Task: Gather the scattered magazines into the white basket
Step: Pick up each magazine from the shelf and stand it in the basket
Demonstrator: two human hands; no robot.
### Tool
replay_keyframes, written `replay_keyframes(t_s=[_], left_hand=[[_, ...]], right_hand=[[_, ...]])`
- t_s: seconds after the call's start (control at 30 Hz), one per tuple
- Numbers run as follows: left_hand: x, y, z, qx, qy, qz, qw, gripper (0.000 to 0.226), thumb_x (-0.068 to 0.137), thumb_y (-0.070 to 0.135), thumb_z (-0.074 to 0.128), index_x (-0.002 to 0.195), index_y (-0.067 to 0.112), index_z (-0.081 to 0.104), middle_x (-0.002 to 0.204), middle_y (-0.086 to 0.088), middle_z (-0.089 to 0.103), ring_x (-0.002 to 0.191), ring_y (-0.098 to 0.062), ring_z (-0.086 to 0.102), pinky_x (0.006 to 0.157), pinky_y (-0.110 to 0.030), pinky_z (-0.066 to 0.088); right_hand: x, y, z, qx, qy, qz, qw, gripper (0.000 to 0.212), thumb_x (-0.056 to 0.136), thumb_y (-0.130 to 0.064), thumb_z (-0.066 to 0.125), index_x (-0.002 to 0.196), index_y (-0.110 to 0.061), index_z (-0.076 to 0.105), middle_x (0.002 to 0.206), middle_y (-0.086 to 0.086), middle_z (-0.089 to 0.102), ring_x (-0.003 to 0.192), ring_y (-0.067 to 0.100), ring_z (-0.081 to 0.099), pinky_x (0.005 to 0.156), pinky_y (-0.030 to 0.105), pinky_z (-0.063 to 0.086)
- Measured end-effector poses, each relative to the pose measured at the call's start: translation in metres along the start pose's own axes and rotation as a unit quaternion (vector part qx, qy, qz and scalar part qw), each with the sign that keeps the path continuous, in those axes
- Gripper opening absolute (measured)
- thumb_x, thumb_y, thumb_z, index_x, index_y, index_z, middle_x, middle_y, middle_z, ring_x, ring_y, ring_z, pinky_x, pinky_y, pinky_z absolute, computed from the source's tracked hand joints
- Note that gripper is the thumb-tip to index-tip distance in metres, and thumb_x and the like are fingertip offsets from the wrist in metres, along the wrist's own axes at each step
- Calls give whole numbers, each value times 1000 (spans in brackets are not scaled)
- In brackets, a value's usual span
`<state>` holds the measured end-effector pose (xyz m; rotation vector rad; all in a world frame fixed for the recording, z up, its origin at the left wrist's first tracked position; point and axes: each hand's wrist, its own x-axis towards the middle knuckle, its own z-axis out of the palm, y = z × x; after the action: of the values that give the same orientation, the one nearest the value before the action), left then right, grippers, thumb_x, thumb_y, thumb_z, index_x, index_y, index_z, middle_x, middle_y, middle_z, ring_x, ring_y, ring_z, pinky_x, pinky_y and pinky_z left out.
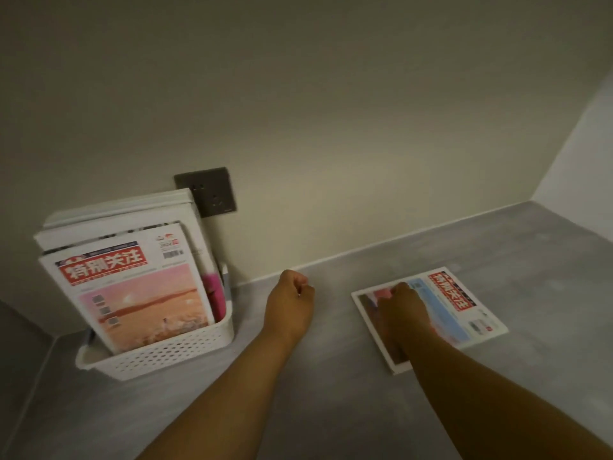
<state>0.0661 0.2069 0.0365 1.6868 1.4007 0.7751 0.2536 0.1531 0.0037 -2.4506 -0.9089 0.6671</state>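
The step in hand looks like the pick-up of the last loose magazine. The right hand (399, 302) lies flat, fingers spread, on the thin glossy magazine with the red title block and pale blue cover (464, 313), which lies flat on the grey stone-look counter (331, 393); the hand is pressing rather than gripping, with nothing yet lifted. The left hand (293, 293) hovers to the left of it, curled into a loose fist, closed on nothing, just short of the wall.

Further left of that fist stands the white perforated plastic basket (172, 355), already holding several magazines upright, the front one with a red title and a pink sunset cover (139, 293).

The next move, as I judge it, calls for getting fingertips under an edge of the flat magazine, probably by sliding it, then carrying it left and slotting it upright into the basket.

The right palm hides the cover's middle and the fingertips' contact. The small print is blurred. The magazines behind the front one are mostly hidden, and a grey wall socket (215, 194) is partly covered.
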Motion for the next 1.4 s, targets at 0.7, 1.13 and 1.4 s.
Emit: replay_keyframes(t_s=[0.7, 1.13, 1.4], left_hand=[[65, 20, 146, 183, -182, -73, 963, 51, 88, 21, 65, 134, 11, 46, 125, -9, 60, 92, -16, 58, 77, -24, 43], [69, 5, 179, 150, -184, -43, 970, 23, 94, 27, 55, 107, 12, 65, 106, -10, 70, 85, -21, 65, 73, -30, 54], [29, 26, 98, -118, -82, -19, 989, 14, 97, 23, 51, 86, 27, 59, 82, -2, 69, 65, -22, 69, 57, -38, 60]], right_hand=[[116, 82, -33, -4, -148, -25, 989, 67, 89, -43, 53, 145, -13, 31, 150, 12, 34, 137, 32, 34, 113, 48, 29], [123, 93, -43, -1, -126, -99, 987, 55, 93, -48, 49, 139, -21, 37, 136, 4, 51, 126, 27, 49, 109, 44, 33], [89, 78, -39, 333, 94, 4, 938, 66, 82, -28, 71, 134, -5, 37, 120, 10, 55, 107, 27, 58, 84, 38, 52]])
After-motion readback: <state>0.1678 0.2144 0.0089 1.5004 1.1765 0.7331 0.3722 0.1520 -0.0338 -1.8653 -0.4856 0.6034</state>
